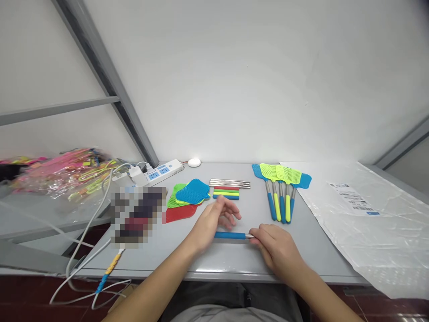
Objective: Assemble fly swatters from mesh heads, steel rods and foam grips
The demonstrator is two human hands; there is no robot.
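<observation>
A blue foam-grip handle with a metal rod end [231, 235] lies across the grey table [234, 259] between my hands. My right hand [276, 250] pinches its metal end at the right. Over the handle's left end hovers my left hand [214, 221], fingers spread and holding nothing. Just beyond lie loose red, green and blue grips [226, 193] and bare metal rods [229, 183]. Blue, green and red swatter heads [187, 197] are stacked to the left.
Several assembled blue and yellow-green fly swatters [281, 190] lie at the right. A clear plastic bag with a label [362, 214] covers the table's right side. A power strip [157, 172] and cables sit back left, beside bagged colourful items [63, 172].
</observation>
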